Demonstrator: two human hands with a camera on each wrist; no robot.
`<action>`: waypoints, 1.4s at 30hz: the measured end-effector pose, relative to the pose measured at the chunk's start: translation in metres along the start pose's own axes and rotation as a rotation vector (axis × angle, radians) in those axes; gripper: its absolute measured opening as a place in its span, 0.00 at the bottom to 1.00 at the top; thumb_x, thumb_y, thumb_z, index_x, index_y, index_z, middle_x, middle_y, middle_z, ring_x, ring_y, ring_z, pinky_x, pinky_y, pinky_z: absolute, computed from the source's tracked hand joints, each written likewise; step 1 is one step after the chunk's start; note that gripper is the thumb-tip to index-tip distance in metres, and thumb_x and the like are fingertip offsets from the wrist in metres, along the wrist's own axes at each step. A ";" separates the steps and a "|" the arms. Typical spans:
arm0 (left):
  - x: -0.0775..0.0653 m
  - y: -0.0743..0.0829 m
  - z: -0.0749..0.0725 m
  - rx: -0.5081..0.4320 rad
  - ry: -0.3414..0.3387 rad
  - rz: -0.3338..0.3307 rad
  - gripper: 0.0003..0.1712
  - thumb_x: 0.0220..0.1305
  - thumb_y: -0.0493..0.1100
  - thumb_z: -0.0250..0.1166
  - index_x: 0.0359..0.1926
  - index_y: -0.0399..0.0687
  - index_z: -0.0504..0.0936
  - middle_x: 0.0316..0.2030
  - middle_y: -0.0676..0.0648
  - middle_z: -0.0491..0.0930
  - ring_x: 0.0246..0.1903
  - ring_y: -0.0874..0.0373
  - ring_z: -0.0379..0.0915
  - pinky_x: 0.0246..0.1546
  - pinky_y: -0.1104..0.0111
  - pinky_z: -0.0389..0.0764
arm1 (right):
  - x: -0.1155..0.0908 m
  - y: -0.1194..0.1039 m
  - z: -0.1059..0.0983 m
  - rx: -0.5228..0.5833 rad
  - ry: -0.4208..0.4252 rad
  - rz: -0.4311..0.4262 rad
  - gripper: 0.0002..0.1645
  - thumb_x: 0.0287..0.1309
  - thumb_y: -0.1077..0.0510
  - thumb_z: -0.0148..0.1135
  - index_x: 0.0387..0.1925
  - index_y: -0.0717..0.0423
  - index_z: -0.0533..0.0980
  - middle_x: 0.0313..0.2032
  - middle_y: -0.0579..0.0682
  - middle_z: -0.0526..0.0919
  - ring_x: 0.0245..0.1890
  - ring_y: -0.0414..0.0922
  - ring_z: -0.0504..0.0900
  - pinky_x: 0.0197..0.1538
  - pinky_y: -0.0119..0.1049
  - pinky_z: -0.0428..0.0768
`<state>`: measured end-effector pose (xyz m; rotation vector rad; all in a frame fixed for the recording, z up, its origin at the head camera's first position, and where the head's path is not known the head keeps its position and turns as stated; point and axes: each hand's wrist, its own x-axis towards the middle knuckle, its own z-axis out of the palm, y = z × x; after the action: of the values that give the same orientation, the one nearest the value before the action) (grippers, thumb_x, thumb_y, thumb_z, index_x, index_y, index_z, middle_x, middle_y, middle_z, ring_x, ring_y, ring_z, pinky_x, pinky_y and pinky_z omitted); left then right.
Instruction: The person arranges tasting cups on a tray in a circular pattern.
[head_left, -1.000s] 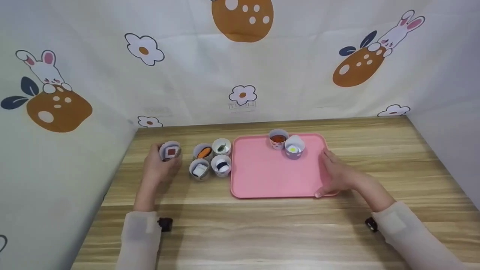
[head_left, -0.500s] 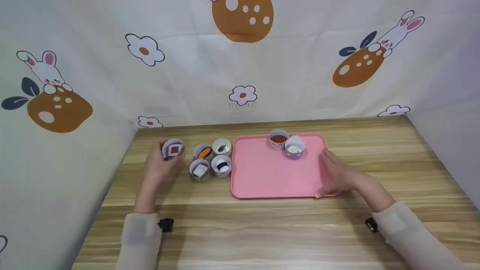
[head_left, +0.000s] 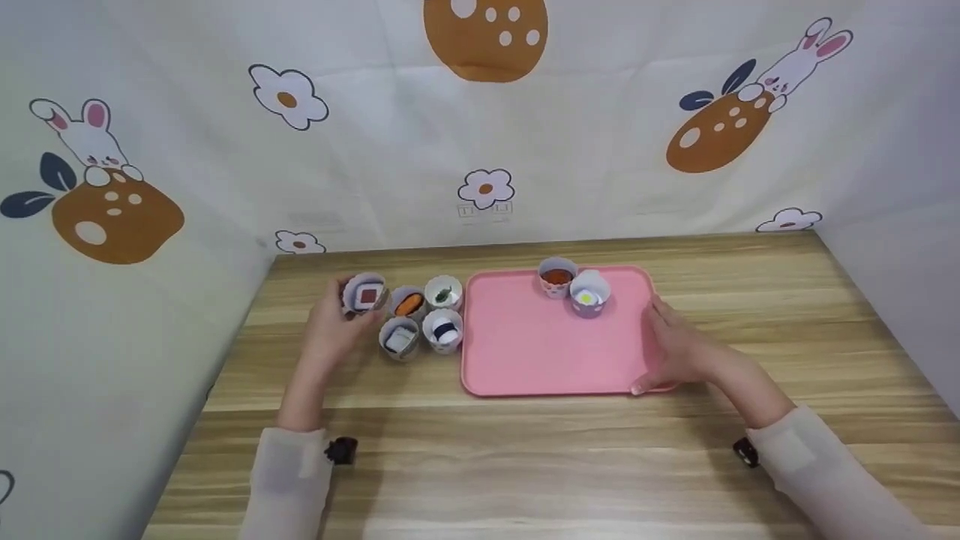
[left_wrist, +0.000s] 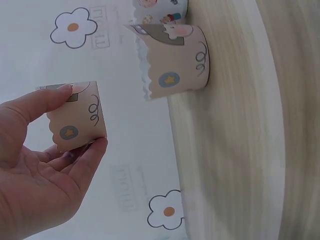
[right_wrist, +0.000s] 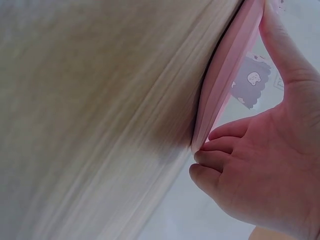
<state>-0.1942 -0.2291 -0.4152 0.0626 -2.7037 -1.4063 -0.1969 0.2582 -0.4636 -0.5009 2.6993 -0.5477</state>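
Note:
My left hand [head_left: 334,330] holds a paper baking cup [left_wrist: 80,117] between thumb and fingers. A white toy sushi piece with a red square [head_left: 367,296] sits in it. In the left wrist view the cup is off the table. Just right of it in the head view stand several more cups, with an orange-topped piece [head_left: 409,304], a green-topped piece [head_left: 443,295], a white piece [head_left: 400,340] and a black-banded one [head_left: 445,331]. My right hand [head_left: 679,345] holds the right side of the pink tray [head_left: 540,352], thumb at its front corner.
On the tray, a cup with red filling [head_left: 556,278] and a cup with a yellow-green centre [head_left: 589,295] stand near the back right. The wooden table [head_left: 525,457] ends at a printed cloth backdrop [head_left: 390,150] behind and at the sides.
My left hand has moved right with its cup, closer to the grouped cups. My right hand, the tray and the other cups have stayed in place.

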 end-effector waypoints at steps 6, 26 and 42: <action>-0.003 0.011 0.011 -0.047 -0.026 0.035 0.38 0.59 0.33 0.69 0.67 0.33 0.61 0.64 0.31 0.69 0.66 0.39 0.66 0.68 0.51 0.71 | 0.000 -0.002 -0.001 0.012 0.009 -0.015 0.87 0.33 0.32 0.80 0.72 0.80 0.38 0.74 0.79 0.36 0.74 0.73 0.41 0.75 0.63 0.48; -0.009 0.043 0.046 -0.056 -0.101 0.118 0.38 0.57 0.37 0.73 0.65 0.38 0.66 0.61 0.35 0.75 0.63 0.43 0.72 0.65 0.54 0.75 | 0.001 -0.009 -0.006 0.042 -0.069 0.052 0.86 0.35 0.32 0.80 0.74 0.77 0.36 0.74 0.77 0.33 0.75 0.72 0.37 0.76 0.63 0.45; -0.011 0.047 0.072 0.014 -0.142 0.188 0.37 0.56 0.35 0.73 0.65 0.37 0.67 0.58 0.35 0.76 0.60 0.43 0.72 0.63 0.51 0.75 | 0.000 -0.009 -0.007 0.046 -0.083 0.040 0.86 0.37 0.33 0.79 0.74 0.77 0.36 0.75 0.76 0.32 0.76 0.71 0.37 0.76 0.63 0.47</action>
<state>-0.1901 -0.1427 -0.4190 -0.2928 -2.7442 -1.3857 -0.1974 0.2527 -0.4540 -0.4463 2.6054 -0.5642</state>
